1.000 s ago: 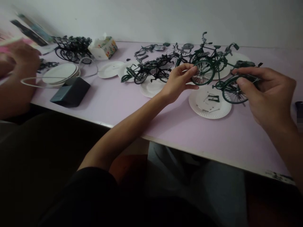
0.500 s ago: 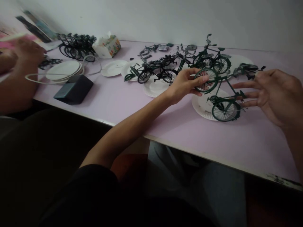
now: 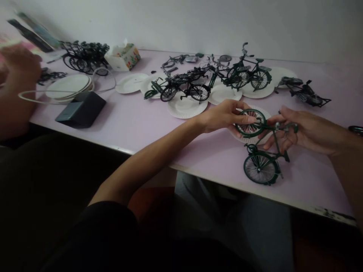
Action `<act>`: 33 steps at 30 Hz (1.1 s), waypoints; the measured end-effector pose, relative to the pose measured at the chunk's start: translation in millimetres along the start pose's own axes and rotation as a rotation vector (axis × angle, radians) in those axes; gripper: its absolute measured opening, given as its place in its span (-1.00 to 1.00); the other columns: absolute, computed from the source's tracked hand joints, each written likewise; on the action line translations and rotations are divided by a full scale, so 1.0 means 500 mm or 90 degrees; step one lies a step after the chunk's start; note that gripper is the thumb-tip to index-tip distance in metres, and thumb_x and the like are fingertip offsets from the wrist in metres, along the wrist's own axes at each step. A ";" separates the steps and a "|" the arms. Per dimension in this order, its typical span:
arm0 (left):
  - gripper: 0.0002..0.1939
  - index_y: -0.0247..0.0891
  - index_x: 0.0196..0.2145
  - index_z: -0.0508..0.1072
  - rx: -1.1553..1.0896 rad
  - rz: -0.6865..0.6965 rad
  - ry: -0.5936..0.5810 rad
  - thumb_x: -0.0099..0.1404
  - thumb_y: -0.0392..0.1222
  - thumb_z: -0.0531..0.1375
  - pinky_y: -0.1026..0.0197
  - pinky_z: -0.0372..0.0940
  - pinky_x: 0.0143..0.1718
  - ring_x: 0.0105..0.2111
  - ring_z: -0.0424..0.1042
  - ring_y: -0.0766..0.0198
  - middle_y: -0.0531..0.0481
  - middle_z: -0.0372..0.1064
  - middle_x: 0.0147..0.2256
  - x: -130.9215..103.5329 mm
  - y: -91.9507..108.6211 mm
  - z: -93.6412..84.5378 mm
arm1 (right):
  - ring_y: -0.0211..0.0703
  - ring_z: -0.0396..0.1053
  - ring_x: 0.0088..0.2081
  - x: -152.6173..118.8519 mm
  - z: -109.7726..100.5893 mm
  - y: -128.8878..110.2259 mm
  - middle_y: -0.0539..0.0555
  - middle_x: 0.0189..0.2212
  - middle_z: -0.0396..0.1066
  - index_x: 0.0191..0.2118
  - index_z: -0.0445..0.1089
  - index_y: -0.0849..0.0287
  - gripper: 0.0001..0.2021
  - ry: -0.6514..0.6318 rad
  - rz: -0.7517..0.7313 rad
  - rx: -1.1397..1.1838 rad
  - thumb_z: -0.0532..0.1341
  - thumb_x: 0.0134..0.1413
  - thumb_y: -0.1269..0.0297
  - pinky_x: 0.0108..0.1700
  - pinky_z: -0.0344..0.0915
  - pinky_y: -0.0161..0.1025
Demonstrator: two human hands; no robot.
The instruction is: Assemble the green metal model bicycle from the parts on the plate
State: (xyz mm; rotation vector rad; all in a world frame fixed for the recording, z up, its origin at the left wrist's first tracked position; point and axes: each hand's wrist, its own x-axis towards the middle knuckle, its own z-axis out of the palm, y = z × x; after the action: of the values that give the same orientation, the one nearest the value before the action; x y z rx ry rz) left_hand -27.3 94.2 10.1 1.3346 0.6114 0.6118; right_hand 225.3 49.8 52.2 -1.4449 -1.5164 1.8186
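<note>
**Green model bicycle in hand, both wheels on**

Across the counter (image 3: pixel 153 130), models appear at mixed stages of assembly. Far left, a packed group of dark bicycles (image 3: pixel 85 56) stands upright, seemingly built. The green model bicycle (image 3: pixel 259 169) is raised over the near counter, by a paper plate (image 3: pixel 249 141); its two wheels, handlebar (image 3: pixel 295 127) and saddle (image 3: pixel 286 155) are in place, so it looks largely assembled, though I cannot tell whether small fittings are missing. The left hand (image 3: pixel 219 118) has its fingers closed on the front wheel. The right hand (image 3: pixel 314 130) has its fingers half curled beside the frame; whether they grip it, I cannot tell. At the back lies a loose wheel (image 3: pixel 225 58), seemingly unfitted.
</note>
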 end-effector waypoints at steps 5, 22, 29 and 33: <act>-0.82 -0.37 -0.17 0.53 0.026 -0.023 -0.009 0.34 -0.28 0.43 0.34 0.53 -0.33 -0.36 0.58 0.38 -0.02 0.57 -0.34 0.003 -0.008 0.017 | -0.03 0.65 -0.32 0.001 -0.007 0.001 0.23 -0.25 0.68 -0.26 0.62 0.20 -0.52 -0.145 0.032 -0.127 0.43 0.12 -0.20 -0.29 0.61 -0.25; -0.89 -0.35 -0.15 0.64 0.102 -0.023 -0.015 0.43 -0.25 0.34 0.37 0.55 -0.38 -0.40 0.58 0.38 -0.05 0.61 -0.32 0.005 -0.010 0.005 | -0.06 0.63 -0.41 0.025 -0.012 0.024 0.20 -0.25 0.70 -0.20 0.65 0.20 -0.59 -0.168 0.062 -0.159 0.49 0.05 -0.08 -0.37 0.59 -0.22; -0.86 -0.35 -0.15 0.67 0.142 -0.028 -0.013 0.38 -0.24 0.38 0.35 0.56 -0.37 -0.44 0.56 0.39 -0.05 0.62 -0.34 0.000 0.002 0.010 | -0.02 0.66 -0.36 0.022 -0.010 0.019 0.17 -0.26 0.71 -0.21 0.66 0.14 -0.66 -0.183 0.055 -0.158 0.50 0.06 -0.03 -0.35 0.60 -0.21; -0.88 -0.32 -0.16 0.67 0.142 -0.011 -0.023 0.40 -0.24 0.35 0.41 0.51 -0.43 -0.44 0.56 0.39 -0.05 0.62 -0.33 0.000 -0.001 0.010 | -0.03 0.64 -0.40 0.028 -0.013 0.027 0.17 -0.28 0.70 -0.21 0.66 0.15 -0.67 -0.178 0.051 -0.151 0.51 0.06 -0.02 -0.38 0.60 -0.19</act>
State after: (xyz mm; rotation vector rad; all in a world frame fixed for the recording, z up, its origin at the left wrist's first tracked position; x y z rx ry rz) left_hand -23.8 90.6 10.4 1.5434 0.6759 0.5158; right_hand 229.5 59.4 34.7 -1.4163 -1.8918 2.0122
